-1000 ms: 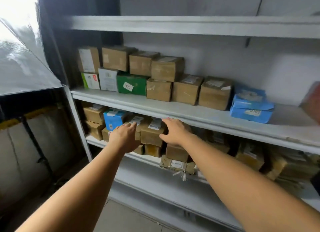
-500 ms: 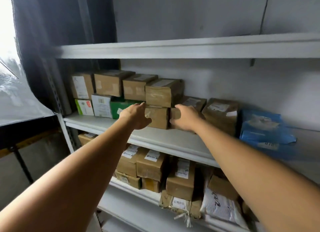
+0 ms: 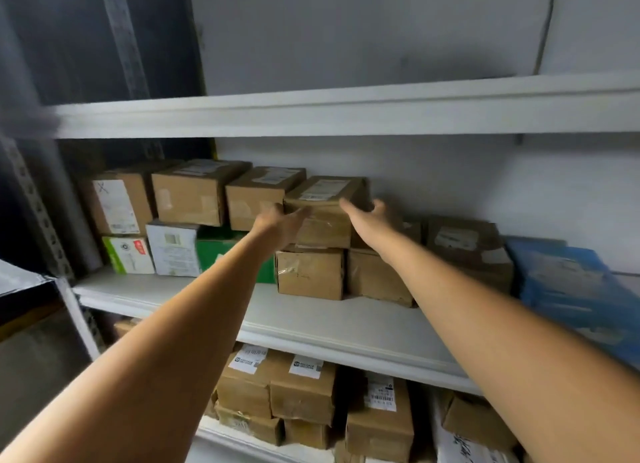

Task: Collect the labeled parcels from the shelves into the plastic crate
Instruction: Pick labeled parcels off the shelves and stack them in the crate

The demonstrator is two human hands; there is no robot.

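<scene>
A brown cardboard parcel (image 3: pixel 323 216) with a white label on top sits on another brown box (image 3: pixel 310 272) in the middle of the middle shelf (image 3: pixel 346 327). My left hand (image 3: pixel 278 220) lies against its left front edge with the fingers stretched out. My right hand (image 3: pixel 372 220) holds its right front corner, thumb on the front and fingers round the side. More labeled brown parcels (image 3: pixel 199 192) line the same shelf, and others (image 3: pixel 303 390) fill the shelf below. The plastic crate is out of view.
White and green boxes (image 3: pixel 173 248) stand at the shelf's left, blue packets (image 3: pixel 571 282) at its right. An upper shelf board (image 3: pixel 346 109) hangs close above the stack. A perforated metal upright (image 3: pixel 34 203) and dark sheeting border the left side.
Both hands rose from the lower shelf to the middle shelf, then from the bottom box to the parcel on top of it. The view tilted upward.
</scene>
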